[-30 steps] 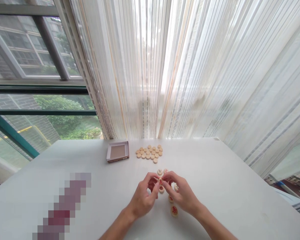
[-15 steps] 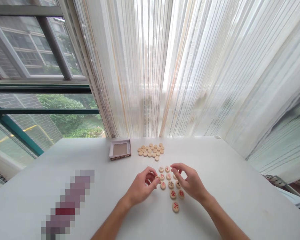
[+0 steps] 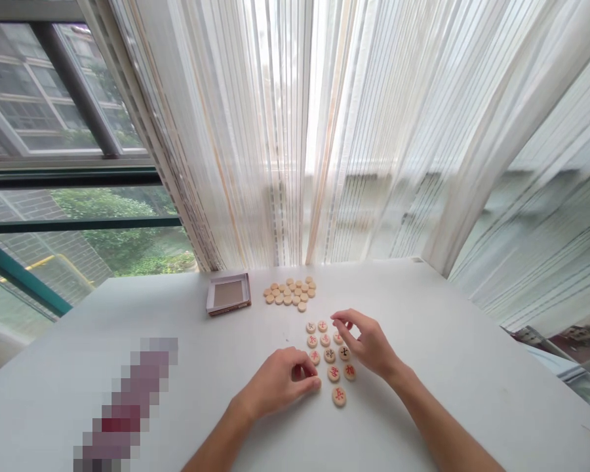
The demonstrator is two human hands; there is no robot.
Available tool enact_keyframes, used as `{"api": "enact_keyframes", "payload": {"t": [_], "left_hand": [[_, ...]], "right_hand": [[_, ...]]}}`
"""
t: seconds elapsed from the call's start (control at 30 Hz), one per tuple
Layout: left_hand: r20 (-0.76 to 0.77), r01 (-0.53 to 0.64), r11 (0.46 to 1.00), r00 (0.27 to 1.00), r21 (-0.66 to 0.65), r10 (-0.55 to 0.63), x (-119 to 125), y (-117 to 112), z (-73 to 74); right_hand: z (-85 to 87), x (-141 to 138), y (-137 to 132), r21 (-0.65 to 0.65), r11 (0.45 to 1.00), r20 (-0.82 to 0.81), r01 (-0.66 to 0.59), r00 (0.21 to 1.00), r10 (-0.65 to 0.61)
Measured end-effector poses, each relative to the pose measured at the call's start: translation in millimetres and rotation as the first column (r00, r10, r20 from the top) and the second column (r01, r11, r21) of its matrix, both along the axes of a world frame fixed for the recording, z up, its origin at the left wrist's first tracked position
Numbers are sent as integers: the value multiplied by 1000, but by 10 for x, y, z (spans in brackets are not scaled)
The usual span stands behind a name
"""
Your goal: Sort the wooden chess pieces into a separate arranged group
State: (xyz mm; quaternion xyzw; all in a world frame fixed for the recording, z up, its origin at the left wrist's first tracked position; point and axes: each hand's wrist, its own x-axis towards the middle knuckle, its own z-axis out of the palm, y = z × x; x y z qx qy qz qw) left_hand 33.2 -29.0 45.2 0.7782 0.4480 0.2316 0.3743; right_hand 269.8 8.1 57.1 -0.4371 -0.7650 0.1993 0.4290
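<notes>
My left hand (image 3: 282, 381) rests low over the white table (image 3: 413, 406), thumb and fingers pinched around a wooden xiangqi piece that they almost wholly cover. Just right of it lie face-up round pieces in loose columns: a red one (image 3: 339, 396) nearest me, another red one (image 3: 334, 373), a black one (image 3: 329, 354) and several more. My right hand (image 3: 366, 337) hovers over the right side of these rows, its thumb and forefinger tips close together with no piece visible between them. Beside those fingertips lies a red-marked piece (image 3: 323, 326); the hand partly hides another piece (image 3: 338, 337).
Farther back, several blank-looking wooden pieces (image 3: 288, 293) lie in a cluster. An open shallow cardboard box (image 3: 247, 303) sits left of them. Sheer curtains (image 3: 295, 164) hang behind the table's far edge, and a blurred pixelated patch (image 3: 128, 400) covers the left front.
My left hand has come down towards me with the piece, from beside the rows to the table. My right hand's fingertips have drawn closer together. The view has shifted slightly right.
</notes>
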Motion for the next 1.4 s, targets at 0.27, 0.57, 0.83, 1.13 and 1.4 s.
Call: {"api": "enact_keyframes", "payload": {"t": [0.27, 0.57, 0.83, 1.13, 1.4], "left_hand": [[32, -58, 998, 998, 38, 57, 16, 11, -22], [0, 46, 995, 999, 87, -46, -25, 8, -31], [23, 33, 994, 999, 103, -35, -17, 14, -53], [123, -163, 962, 983, 219, 139, -72, 133, -62], [-26, -231, 807, 956, 543, 292, -121, 495, -123]], "right_hand": [[6, -12, -17, -16, 999, 16, -28, 999, 28], [-14, 8, -4, -20, 1000, 20, -22, 1000, 22], [-29, 11, 12, -20, 1000, 15, -23, 1000, 24], [-40, 42, 35, -21, 1000, 9, -5, 1000, 5], [-97, 59, 110, 5, 999, 4, 48, 999, -48]]}}
